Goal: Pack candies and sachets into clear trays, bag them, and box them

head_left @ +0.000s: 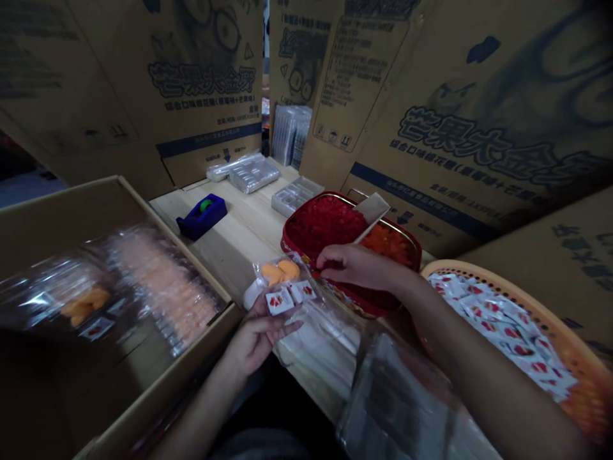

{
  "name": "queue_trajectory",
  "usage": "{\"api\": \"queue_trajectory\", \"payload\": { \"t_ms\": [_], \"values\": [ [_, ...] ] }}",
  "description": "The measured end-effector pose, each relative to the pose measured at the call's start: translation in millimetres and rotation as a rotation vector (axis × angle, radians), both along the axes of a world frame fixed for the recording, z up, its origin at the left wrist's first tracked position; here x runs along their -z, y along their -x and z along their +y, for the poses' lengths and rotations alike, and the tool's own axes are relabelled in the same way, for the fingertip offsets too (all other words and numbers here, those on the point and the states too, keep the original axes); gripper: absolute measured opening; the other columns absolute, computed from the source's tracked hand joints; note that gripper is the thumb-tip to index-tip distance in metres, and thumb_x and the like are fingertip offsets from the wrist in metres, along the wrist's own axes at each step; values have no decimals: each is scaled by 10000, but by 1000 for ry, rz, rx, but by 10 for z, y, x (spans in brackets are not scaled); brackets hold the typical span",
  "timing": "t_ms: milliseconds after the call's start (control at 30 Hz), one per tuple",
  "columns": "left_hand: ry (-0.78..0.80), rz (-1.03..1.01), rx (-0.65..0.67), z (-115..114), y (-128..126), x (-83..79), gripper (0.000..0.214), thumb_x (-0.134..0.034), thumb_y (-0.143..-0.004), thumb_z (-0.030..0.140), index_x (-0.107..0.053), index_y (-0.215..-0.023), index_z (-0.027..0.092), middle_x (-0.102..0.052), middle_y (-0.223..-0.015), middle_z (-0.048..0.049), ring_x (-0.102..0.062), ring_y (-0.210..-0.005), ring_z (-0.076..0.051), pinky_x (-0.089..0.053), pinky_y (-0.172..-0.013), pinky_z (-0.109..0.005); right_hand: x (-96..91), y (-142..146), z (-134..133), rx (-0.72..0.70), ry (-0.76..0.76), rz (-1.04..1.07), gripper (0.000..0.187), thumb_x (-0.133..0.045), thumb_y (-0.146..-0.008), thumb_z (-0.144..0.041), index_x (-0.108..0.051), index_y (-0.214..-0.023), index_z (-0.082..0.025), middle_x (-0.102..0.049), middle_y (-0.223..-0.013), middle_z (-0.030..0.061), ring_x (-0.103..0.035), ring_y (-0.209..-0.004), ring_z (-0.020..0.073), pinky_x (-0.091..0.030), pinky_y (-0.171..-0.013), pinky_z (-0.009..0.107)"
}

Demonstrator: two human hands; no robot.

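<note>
My left hand [258, 335] grips a clear plastic packet from below. Through it show orange pieces [280, 271] and two small white sachets [279, 301] with a red print. Over the near side of a red box [287, 237], my right hand [352, 265] is closed, fingertips together; what they pinch, if anything, is too small to name. One part of the box holds dark red pieces [330, 220], the other orange-red pieces [387, 244]. A pale flat divider or scoop [372, 211] juts up between them.
At left stands an open carton [167, 383] with filled clear packets [158, 287]. An orange basket [582, 358] of white sachets [498, 326] sits at right. A blue tape dispenser [204, 216], clear plastic trays [297, 195] and plastic bags [397, 396] lie around. Tall cardboard [211, 76] walls the back.
</note>
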State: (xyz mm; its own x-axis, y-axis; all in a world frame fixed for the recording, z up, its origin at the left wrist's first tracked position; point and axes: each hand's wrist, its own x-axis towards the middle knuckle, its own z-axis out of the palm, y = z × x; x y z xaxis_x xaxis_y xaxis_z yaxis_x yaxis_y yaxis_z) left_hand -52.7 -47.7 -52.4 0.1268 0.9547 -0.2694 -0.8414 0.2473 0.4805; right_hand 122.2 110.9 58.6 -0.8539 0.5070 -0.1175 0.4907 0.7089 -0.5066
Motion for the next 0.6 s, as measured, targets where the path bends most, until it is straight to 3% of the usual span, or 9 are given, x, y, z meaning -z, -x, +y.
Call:
{"api": "queue_trajectory", "payload": {
  "t_ms": [133,233,367,600],
  "values": [
    [-21,28,7,-2,19,-14,684,-526,-659,-53,-411,-1261,249,-606,-1153,-63,-562,-1078,-261,-384,-970,-504,-54,27,-572,-136,-78,-98,156,-477,-815,-152,-615,-871,-198,-623,-852,12,-555,-745,123,-396,-645,215],
    [-29,39,27,-11,10,-35,629,-532,-657,-47,-450,-1214,235,-601,-1163,-59,-580,-1047,-243,-395,-965,-490,24,42,-784,-173,-130,-140,232,-465,-809,-119,-612,-964,-211,-628,-909,26,-564,-820,154,-419,-701,247],
    [-30,69,43,-33,-11,-68,606,-537,-654,-45,-467,-1191,228,-595,-1168,-58,-584,-1037,-235,-419,-941,-463,96,-21,-846,-152,-95,-115,338,-446,-833,-135,-563,-1126,-258,-601,-1057,30,-550,-955,167,-426,-814,279],
    [-34,78,47,-52,-9,-80,674,-540,-659,-31,-408,-1259,244,-584,-1184,-76,-519,-1137,-285,-418,-935,-449,130,-261,-848,-6,89,33,189,-474,-867,-213,-615,-991,-222,-604,-993,41,-558,-895,150,-428,-756,241]
  ]
}}
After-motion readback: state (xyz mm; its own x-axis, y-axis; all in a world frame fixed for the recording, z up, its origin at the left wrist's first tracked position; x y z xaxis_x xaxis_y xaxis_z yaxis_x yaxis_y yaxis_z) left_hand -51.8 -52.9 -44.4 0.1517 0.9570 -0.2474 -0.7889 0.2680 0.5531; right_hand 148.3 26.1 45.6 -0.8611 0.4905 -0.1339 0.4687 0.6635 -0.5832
